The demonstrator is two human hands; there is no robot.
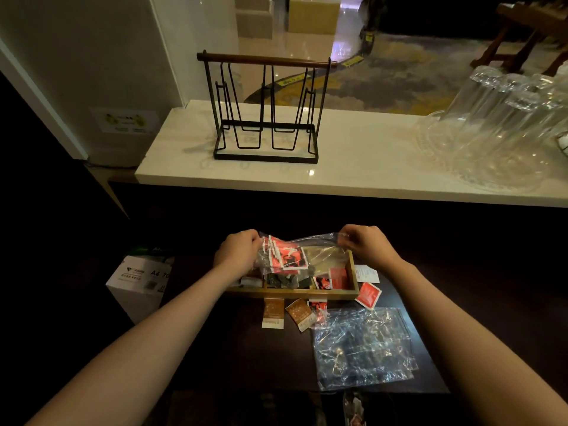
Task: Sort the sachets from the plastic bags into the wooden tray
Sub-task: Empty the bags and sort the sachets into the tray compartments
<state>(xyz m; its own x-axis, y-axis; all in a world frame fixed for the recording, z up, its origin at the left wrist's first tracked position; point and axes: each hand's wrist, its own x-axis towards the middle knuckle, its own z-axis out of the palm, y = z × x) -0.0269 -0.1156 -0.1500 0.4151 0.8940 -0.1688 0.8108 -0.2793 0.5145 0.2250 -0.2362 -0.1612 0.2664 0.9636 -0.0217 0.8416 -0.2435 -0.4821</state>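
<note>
Hands grip a sachet-filled plastic bag; box reads "A4 70".

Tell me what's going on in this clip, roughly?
A person is holding a clear plastic bag of red sachets over a long wooden tray, the left hand and right hand each pinching one end. The tray already holds some red and dark sachets. Two brown sachets and a loose red sachet lie on the dark table beside it, with a crumpled empty plastic bag nearer the person.
</note>
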